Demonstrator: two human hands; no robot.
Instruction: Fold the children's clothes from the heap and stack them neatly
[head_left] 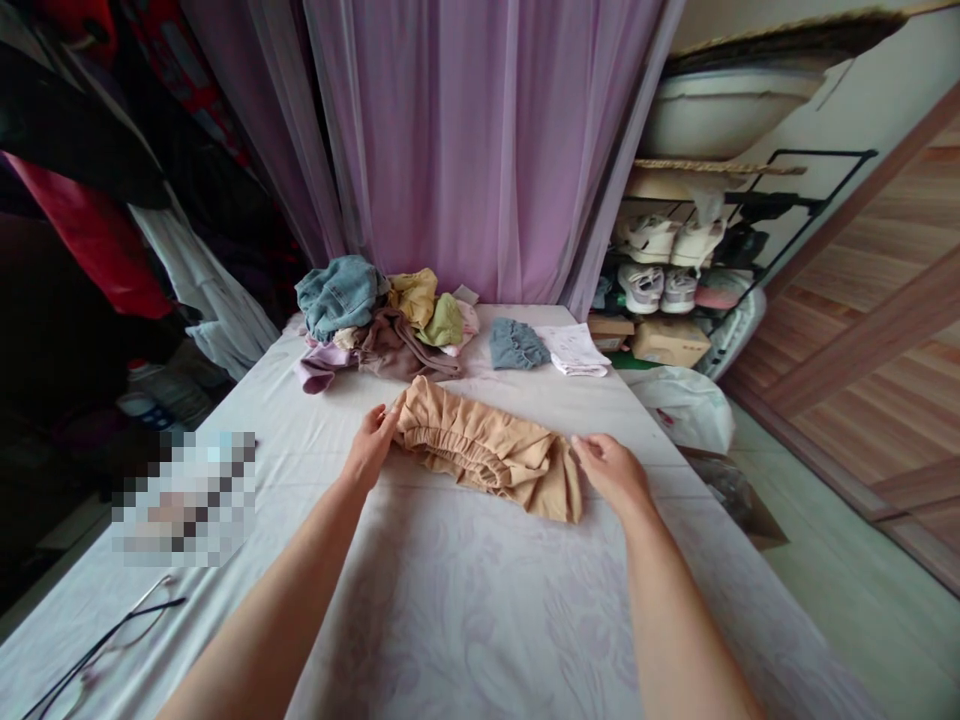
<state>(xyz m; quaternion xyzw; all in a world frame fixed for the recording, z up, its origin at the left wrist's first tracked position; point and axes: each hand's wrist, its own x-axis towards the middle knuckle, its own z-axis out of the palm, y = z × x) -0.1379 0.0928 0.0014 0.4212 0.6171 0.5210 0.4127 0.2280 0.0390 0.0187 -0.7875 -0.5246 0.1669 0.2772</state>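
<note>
Print on the cardboard box [670,342] at your 1 o'clock and the label on the bottle [145,408] at 10 o'clock are too small and blurred to read. Your left hand [370,445] is nearly closed, thumb and fingers together and clamped on the left end of a tan garment [480,440]; your right hand [611,470] pinches its right edge, the other fingers loosely curled. The garment (elastic gathers and all) lies at 12 o'clock on the cloth-covered desk [465,620], between your hands. Its long axis slants from 10 toward 4 o'clock, the left end farther from you, the gathered band facing roughly 7 o'clock. Beyond it, a rumpled pile of clothes [386,335] sits at 11 o'clock, a blue-gray garment [517,344] at 12, and a folded white cloth [579,350] just beside it toward 1. Glasses [112,632] rest at 9 o'clock, while pale shoes [657,290] line a rack at 1 o'clock, before a lilac curtain's [465,150] right edge.
</note>
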